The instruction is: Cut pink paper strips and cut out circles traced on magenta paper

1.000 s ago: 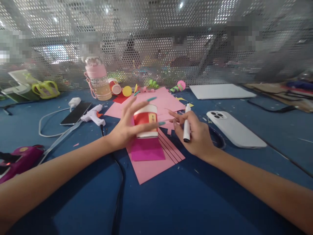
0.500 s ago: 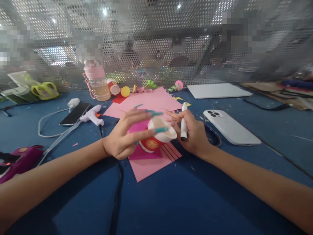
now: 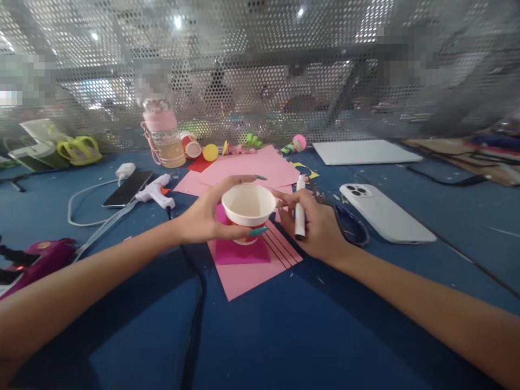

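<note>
A red and white paper cup (image 3: 248,205) stands upright, its open rim facing up, over a magenta paper square (image 3: 242,253). My left hand (image 3: 209,216) is wrapped round the cup from the left, thumb in front and fingers behind. Under the magenta square lies a pink sheet (image 3: 233,280) with several dark lines at its right side. My right hand (image 3: 319,222) grips a white marker (image 3: 300,208) with a black lower end, and its fingertips are close to the cup's right side. More pink paper (image 3: 252,168) lies behind both hands.
Left are a glue gun (image 3: 156,191), a dark phone (image 3: 128,188), a pink-lidded bottle (image 3: 164,135) and a purple power strip (image 3: 38,260). Right are a white phone (image 3: 385,212) and a white board (image 3: 365,151). A black cable (image 3: 199,303) crosses the front.
The cup has gone from tilted to upright. My left hand has changed from spread fingers over it to a hold round its side. My right hand still has the marker.
</note>
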Demonstrator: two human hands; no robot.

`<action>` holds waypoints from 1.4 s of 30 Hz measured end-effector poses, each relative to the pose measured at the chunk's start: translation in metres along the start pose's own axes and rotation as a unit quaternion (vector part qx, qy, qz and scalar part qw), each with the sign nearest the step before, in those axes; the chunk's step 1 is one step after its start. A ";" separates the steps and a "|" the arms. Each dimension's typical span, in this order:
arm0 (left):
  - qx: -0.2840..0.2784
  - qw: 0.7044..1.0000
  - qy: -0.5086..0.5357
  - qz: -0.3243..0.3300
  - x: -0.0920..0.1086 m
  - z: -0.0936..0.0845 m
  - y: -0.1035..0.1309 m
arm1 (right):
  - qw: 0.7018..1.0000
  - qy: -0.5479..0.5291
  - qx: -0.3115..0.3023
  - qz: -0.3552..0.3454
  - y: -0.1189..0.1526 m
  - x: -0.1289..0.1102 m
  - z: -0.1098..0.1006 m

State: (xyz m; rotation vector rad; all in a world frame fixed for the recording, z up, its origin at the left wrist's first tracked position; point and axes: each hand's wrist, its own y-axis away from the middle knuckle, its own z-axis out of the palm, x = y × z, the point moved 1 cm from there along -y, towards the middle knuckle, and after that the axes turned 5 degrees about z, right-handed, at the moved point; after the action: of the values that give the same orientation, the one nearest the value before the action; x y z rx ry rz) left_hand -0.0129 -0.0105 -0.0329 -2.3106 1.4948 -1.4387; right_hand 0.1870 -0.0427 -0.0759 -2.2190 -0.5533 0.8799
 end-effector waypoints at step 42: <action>-0.033 0.986 0.157 0.046 -0.031 0.013 0.016 | 0.986 -0.120 0.081 0.085 0.004 0.002 -0.002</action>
State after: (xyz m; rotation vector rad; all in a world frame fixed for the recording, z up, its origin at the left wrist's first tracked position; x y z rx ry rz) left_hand -0.0182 -0.0019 -0.0687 -2.0895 1.7218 -1.8206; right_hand 0.1905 -0.0453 -0.0789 -2.0476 -0.3900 1.2479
